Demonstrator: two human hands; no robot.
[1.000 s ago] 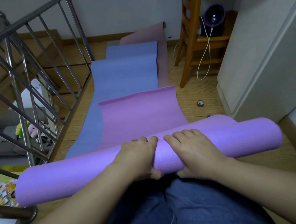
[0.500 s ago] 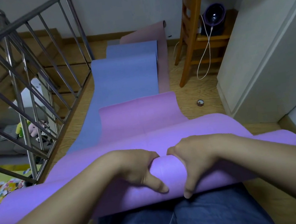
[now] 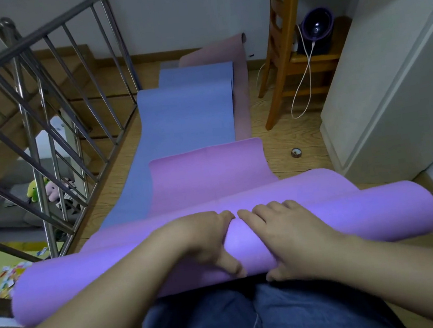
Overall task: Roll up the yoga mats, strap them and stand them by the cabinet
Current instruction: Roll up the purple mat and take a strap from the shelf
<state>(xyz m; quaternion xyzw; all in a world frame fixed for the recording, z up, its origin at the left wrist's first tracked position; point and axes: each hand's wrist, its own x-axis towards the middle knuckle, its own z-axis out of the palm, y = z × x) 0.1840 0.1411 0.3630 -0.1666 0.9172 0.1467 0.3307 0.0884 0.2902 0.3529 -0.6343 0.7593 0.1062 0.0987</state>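
A purple yoga mat (image 3: 354,217) lies partly rolled across my lap, its roll running left to right. My left hand (image 3: 206,242) and my right hand (image 3: 288,237) grip the middle of the roll side by side, fingers over the top and thumbs underneath. The mat's unrolled pink-purple end (image 3: 209,178) stretches away over the floor. Beyond it lies a blue mat (image 3: 187,115), folded in waves. A dusty pink mat (image 3: 238,78) lies under it along its right side. The grey cabinet (image 3: 392,85) stands at the right.
A metal stair railing (image 3: 38,118) runs along the left, with stairs and toys below. A wooden chair (image 3: 283,53) stands at the back right with a dark speaker (image 3: 317,29) and a white cable on it. A small round object (image 3: 296,152) lies on the wooden floor.
The roll was pulled toward me and lifted loose half a second ago. Now both hands are back on top of it, fingers forward, and the roll is tighter again.
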